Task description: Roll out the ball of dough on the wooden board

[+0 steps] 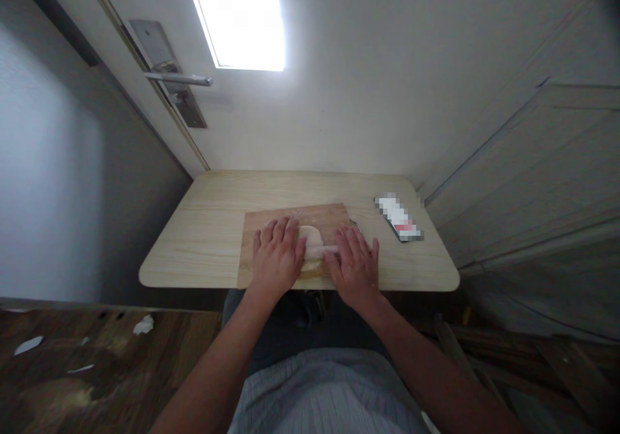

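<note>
A pale flattened piece of dough (310,237) lies on a brown wooden board (271,217) near the front edge of a light wooden table (208,227). A thin pale rolling pin (322,250) lies across the dough. My left hand (277,256) rests flat on the pin's left end, fingers stretched forward. My right hand (354,265) lies flat on the right end, fingers spread. Most of the pin is hidden under both palms.
A small blurred packet (400,217) lies on the table to the right of the board. A door with a metal lever handle (179,80) stands behind the table on the left. Paper scraps (143,324) litter the dark floor at lower left.
</note>
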`<action>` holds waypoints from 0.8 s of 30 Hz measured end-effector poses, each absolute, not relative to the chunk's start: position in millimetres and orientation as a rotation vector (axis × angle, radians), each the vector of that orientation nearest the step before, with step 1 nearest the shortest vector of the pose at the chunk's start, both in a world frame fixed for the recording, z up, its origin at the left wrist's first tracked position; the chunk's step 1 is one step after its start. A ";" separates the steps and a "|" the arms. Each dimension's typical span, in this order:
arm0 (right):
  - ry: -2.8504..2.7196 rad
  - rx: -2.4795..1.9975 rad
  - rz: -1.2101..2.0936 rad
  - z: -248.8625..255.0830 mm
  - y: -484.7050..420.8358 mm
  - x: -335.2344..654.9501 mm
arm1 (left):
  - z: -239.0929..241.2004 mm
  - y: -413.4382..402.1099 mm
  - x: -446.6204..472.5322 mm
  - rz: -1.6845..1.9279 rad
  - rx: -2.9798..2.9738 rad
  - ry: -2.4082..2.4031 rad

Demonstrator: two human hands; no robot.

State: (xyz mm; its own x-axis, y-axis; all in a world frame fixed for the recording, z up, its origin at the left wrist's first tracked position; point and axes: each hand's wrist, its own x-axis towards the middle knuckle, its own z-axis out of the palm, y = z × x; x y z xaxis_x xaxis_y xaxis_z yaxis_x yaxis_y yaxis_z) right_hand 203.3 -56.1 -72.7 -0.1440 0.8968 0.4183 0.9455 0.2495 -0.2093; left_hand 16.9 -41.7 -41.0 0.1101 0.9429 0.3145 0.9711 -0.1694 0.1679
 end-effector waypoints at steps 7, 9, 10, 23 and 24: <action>-2.117 -1.750 -0.081 -62.5 -24.7 200.1 | -37.7 -16.6 14.7 -0.506 -2.322 -1.982; -2.125 -1.763 -0.071 -61.9 -17.4 199.3 | -37.1 -11.2 14.0 -0.495 -2.339 -1.989; -2.128 -1.767 -0.069 -61.8 -14.5 198.9 | -37.0 -8.9 13.6 -0.491 -2.346 -1.994; -2.162 -1.780 -0.072 -56.6 6.3 195.9 | -38.8 13.2 9.5 -0.376 -2.377 -2.000; -2.167 -1.785 -0.075 -56.6 8.2 195.6 | -38.3 15.1 9.3 -0.368 -2.386 -2.003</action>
